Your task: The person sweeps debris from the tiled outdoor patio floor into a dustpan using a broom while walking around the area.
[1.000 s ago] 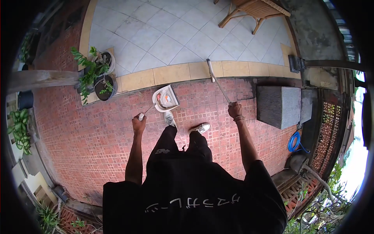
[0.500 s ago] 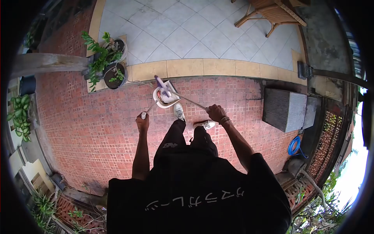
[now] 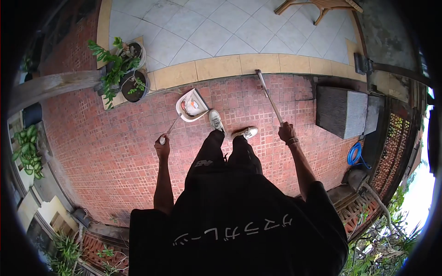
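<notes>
My left hand (image 3: 162,145) is closed round the handle of a white dustpan (image 3: 193,106), whose pan rests on the red brick floor in front of my left shoe. Orange, red and white bits lie inside the pan. My right hand (image 3: 287,132) grips the long handle of a broom (image 3: 269,99). The broom's narrow head is at the edge of the raised yellow tile border, well to the right of the dustpan. Its bristles are hard to make out.
Two potted plants (image 3: 134,86) stand at the left of the tile border (image 3: 216,68). A grey stone block (image 3: 341,112) is on the right, with a coiled blue hose (image 3: 354,154) below it. A wooden chair (image 3: 324,6) stands on the pale tiles.
The broom head was over the dustpan half a second ago and has swung right to the tile border with my right hand. My left hand still holds the dustpan.
</notes>
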Action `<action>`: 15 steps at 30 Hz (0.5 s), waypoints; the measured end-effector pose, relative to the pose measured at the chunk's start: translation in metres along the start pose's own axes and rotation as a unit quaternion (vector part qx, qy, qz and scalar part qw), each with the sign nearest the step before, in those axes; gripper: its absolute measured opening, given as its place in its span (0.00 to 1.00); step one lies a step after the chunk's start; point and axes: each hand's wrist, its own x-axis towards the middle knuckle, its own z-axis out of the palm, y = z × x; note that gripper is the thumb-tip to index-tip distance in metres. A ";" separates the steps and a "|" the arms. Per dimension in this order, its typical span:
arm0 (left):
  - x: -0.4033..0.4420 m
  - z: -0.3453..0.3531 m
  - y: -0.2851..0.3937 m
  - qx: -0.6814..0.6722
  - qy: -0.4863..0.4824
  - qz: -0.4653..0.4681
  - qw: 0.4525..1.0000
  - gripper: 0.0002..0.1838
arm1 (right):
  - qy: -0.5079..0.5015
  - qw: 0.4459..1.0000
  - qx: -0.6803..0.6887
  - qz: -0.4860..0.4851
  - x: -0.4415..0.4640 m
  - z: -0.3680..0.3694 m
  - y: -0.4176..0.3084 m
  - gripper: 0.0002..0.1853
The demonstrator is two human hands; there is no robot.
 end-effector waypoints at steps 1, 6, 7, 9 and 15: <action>0.002 -0.003 0.001 0.007 0.000 0.000 1.000 0.08 | 0.007 0.999 -0.024 0.030 0.011 0.011 -0.005 0.09; 0.009 0.003 0.006 0.023 -0.001 -0.004 1.000 0.07 | -0.061 0.998 0.019 0.008 0.001 0.064 -0.083 0.08; 0.012 0.004 0.006 0.025 -0.004 -0.010 1.000 0.07 | -0.070 0.996 0.034 -0.040 -0.009 0.073 -0.098 0.08; 0.014 0.000 0.007 0.028 -0.010 -0.011 0.999 0.07 | -0.074 0.992 0.052 -0.086 -0.030 0.087 -0.124 0.08; 0.015 -0.009 0.011 0.067 -0.048 0.010 0.997 0.07 | -0.086 0.990 0.019 -0.109 -0.039 0.077 -0.130 0.10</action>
